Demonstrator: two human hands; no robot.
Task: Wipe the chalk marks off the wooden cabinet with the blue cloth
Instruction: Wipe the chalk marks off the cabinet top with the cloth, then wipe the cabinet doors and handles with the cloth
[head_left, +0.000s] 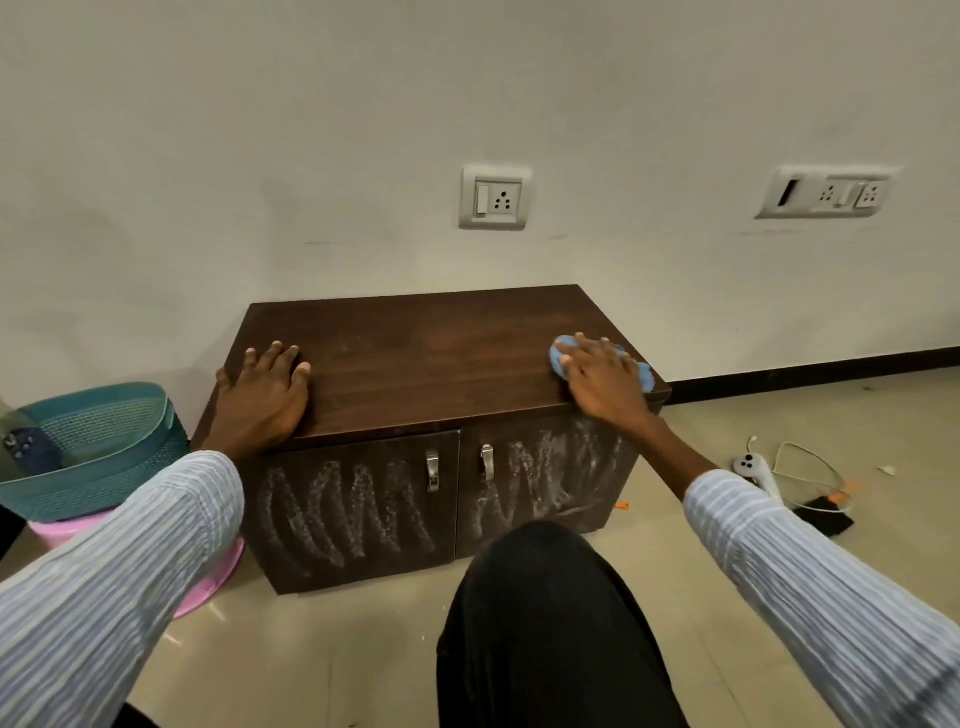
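A low dark wooden cabinet (426, 358) stands against the wall. White chalk zigzags (348, 514) cover its left door, and smeared chalk (550, 467) marks its right door. Faint chalk dust shows on the top. My right hand (605, 382) presses flat on the blue cloth (563, 353) at the top's right edge; most of the cloth is hidden under the palm. My left hand (265, 395) rests flat on the top's left front corner, fingers spread, holding nothing.
A teal basket (98, 441) sits on a pink tub (208, 582) left of the cabinet. A white controller (750, 465), cables and a black item (826, 512) lie on the floor to the right. My dark-trousered knee (545, 613) is before the doors. Sockets (496, 197) are on the wall.
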